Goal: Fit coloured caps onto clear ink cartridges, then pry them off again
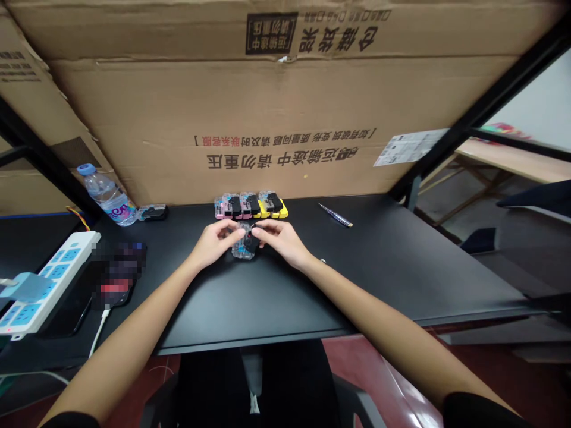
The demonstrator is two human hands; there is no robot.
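Both hands grip a small clear-and-black plastic cartridge [243,251] with blue bits inside, held just above or against the black table; which of the two I cannot tell. My left hand [217,242] pinches its clear side between thumb and fingers. On the black side, the thumb and fingers of my right hand [282,239] are closed round the upper corner. Just beyond my hands, a row of similar cartridges [248,205] lies against the cardboard, some with pink parts. Yellow parts show on the cartridges [273,205] at its right end.
A cardboard sheet [276,101] walls off the back of the table [383,261]. A pen [335,215] lies right of the row. Left are a water bottle [109,196], another black-and-clear piece [152,213], a power strip [49,285] and a phone [119,273] on a white cable.
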